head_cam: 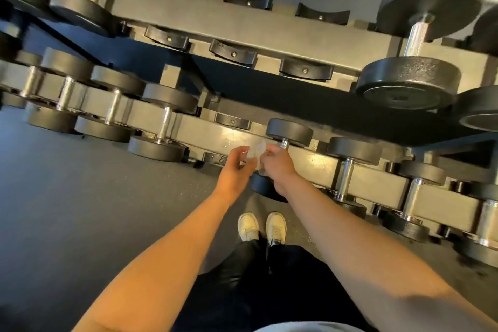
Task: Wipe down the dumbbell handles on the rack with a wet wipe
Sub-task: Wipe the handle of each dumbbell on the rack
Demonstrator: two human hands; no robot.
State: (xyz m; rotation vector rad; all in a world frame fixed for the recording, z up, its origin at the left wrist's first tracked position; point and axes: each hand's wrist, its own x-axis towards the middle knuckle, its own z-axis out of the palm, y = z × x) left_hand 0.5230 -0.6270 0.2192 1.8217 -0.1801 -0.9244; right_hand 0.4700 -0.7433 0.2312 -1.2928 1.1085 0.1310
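Both hands meet over the near, lower tier of the rack (320,163), with a small pale wet wipe (254,149) held between them. The left hand (234,167) has its fingers curled and pinches the wipe's left edge between thumb and fingertips. The right hand (277,162) is curled around the wipe's right side; the blur hides exactly how its fingers lie.

The right hand is just in front of a small dumbbell (289,131), whose shiny handle (284,143) shows just beyond the knuckles. I cannot tell whether the wipe touches it. More dumbbells sit on this tier to the left and right.

On the far, upper tier, several cradles (233,52) hold nothing, and a large dumbbell (409,81) rests at the right. Two white shoes (249,226) stand on the dark floor (67,197) below the arms.
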